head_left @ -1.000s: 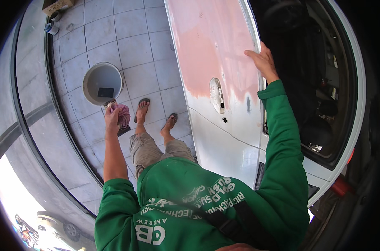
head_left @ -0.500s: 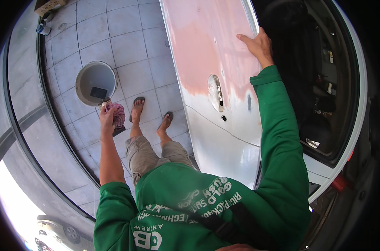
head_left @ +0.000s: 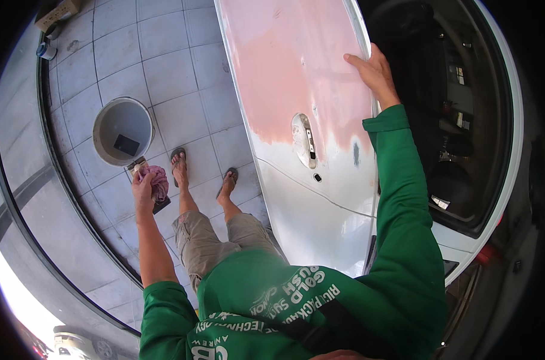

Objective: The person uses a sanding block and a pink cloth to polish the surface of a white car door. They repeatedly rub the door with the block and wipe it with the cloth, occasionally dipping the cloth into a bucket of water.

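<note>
My left hand (head_left: 143,191) is closed around a bunched pink cloth (head_left: 158,182), just below the rim of a bucket (head_left: 96,141). A small brownish piece shows by my fingertips, and a dark flat edge sticks out under the cloth; I cannot make out either one. My right hand (head_left: 377,75) grips the window-side edge of a car door (head_left: 338,222), thumb on the outer face and fingers hooked over, partly hidden. The door is silver-white, with a large dull pink patch (head_left: 278,78) and a recessed door handle (head_left: 308,141).
Inside the bucket is a dark rectangular block (head_left: 126,145). Grey floor tiles (head_left: 176,78) surround my sandalled feet (head_left: 179,165). A cardboard box (head_left: 56,15) and a small can (head_left: 46,50) stand at the far left. Right of the door, the car's window opening (head_left: 464,144) is dark.
The view has shifted slightly, so the bucket and my feet appear farther left and lower. My left hand still holds the cloth; my right hand stays on the door edge.
</note>
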`<state>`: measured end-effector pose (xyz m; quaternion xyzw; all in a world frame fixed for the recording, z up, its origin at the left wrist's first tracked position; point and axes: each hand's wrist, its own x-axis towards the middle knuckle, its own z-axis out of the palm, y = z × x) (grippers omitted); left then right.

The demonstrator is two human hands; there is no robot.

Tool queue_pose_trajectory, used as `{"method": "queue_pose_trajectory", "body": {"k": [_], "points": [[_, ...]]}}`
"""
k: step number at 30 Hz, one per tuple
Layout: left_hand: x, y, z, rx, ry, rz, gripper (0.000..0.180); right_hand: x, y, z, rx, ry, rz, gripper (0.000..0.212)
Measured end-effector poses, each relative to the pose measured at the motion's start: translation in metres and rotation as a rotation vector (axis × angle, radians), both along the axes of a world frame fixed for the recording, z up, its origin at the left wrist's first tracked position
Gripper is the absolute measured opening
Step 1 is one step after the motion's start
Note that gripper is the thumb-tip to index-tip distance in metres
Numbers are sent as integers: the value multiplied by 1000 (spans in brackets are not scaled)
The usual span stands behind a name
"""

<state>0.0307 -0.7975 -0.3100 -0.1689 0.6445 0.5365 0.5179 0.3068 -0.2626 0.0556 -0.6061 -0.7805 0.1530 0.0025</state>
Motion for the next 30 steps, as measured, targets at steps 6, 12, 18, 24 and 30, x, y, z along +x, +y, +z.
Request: {"method": "queue_pose_trajectory", "body": {"k": [6,12,18,24,30], "points": [[-4,-13,-40,25,8,-8,40,3,-5,0,24,29,20,49],[-6,-20,-77,23,0,-22,40,1,-2,1,42,-103,-12,42],[-7,-6,-80,0,3,-66,43,6,-2,2,-15,68,18,38],[-8,10,-73,87,-21,-52,42,-1,-8,6,-61,116,22,35],[-11,10,-87,6,-20,-78,46,1,-4,6,-89,87,-39,37]]}}
